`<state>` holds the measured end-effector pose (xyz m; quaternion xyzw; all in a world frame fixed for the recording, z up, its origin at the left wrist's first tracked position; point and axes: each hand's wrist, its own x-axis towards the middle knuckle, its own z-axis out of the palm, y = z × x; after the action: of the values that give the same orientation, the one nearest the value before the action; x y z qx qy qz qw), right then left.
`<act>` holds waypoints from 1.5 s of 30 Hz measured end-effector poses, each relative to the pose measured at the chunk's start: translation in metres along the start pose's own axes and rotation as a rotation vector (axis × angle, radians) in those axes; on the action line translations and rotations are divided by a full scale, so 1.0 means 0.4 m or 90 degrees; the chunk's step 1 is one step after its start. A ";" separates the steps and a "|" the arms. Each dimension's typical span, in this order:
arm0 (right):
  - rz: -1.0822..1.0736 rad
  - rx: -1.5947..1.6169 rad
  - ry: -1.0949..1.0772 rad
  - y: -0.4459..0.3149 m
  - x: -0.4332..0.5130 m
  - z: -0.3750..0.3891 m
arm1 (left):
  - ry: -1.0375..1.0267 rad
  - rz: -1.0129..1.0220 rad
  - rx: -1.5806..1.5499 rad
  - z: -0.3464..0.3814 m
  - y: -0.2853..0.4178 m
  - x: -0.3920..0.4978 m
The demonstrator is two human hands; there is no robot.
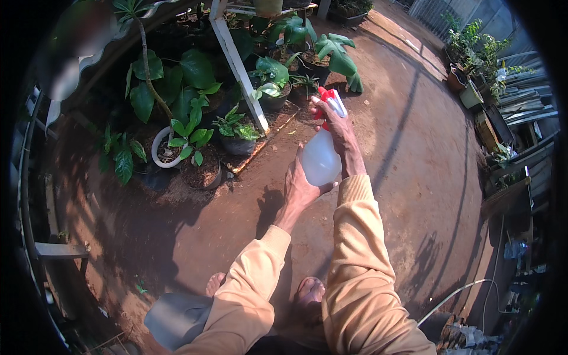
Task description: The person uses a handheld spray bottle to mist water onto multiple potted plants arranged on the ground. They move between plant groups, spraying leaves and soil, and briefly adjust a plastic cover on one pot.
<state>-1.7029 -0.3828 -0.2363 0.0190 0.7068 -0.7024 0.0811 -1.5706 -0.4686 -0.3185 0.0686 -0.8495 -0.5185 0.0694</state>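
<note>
A translucent white spray bottle (320,157) with a red and white trigger head (336,103) is held out in front of me, tilted with its head pointing away. My right hand (341,128) wraps the neck and trigger head, fingers by the red trigger. Lower down, my left hand (301,182) supports the bottle's body near its base, the thumb below it. Left of the bottle stands a small potted plant with variegated leaves (237,126), apart from both hands. Whether the trigger is squeezed I cannot tell.
Several potted plants crowd the left, including one in a white-rimmed pot (160,153). A rusty white metal rack leg (239,71) rises there. On the right are more pots (470,95), stacked slats (528,100) and a pale hose (452,293). Bare earth (399,186) lies beneath.
</note>
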 end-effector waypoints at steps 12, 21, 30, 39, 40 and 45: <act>-0.132 -0.001 0.091 -0.524 -0.275 -0.090 | -0.154 0.175 -0.077 -0.260 0.407 -0.031; -0.084 -0.061 0.116 -1.139 -0.580 -0.344 | -0.627 0.199 -0.551 -1.038 1.336 0.012; -0.018 -0.217 0.127 -1.654 -0.843 -0.611 | -0.660 0.668 -0.497 -1.238 2.173 -0.082; 0.037 -0.158 0.237 -1.800 -0.914 -0.762 | -0.655 0.661 -0.608 -1.063 2.222 -0.050; 0.057 -0.141 0.239 -1.795 -0.898 -0.773 | -0.660 0.662 -0.624 -1.040 2.220 -0.032; 0.036 -0.110 0.234 -1.763 -0.776 -0.808 | -0.697 0.664 -0.677 -0.912 2.216 0.123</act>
<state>-1.5247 -0.0427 0.5057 0.1597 0.7668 -0.6210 -0.0287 -1.5895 -0.3945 0.6381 -0.6184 -0.3370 -0.7036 -0.0945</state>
